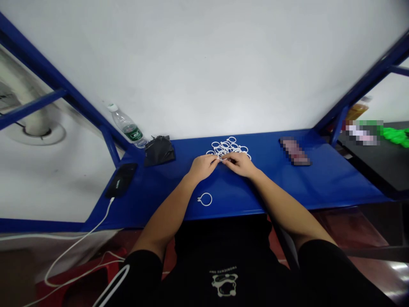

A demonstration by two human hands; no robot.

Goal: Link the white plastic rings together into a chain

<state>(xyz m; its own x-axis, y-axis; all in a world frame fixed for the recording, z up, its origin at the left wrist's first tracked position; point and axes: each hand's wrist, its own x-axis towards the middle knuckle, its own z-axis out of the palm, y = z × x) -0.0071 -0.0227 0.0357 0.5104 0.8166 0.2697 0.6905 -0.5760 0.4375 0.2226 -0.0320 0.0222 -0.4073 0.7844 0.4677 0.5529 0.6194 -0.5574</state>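
Observation:
Both hands meet at the near side of a loose pile of white curtain rings (232, 140) on the blue tabletop. My left hand (203, 166) is closed in a pinch, its thumb and forefinger on a white ring between the hands. From the other side, my right hand (240, 163) pinches the same small white piece, which the fingers partly hide. A single white curtain ring (206, 199) with a small eyelet on its left side lies flat, nearer to me than the pile and apart from it.
A black power bank (121, 181) with a white cable (92, 230) lies at the left. Behind it are a plastic water bottle (129, 128) and a crumpled black bag (159, 151). A blurred-out phone (295, 151) lies right. Blue frame bars (110, 145) rise at the sides.

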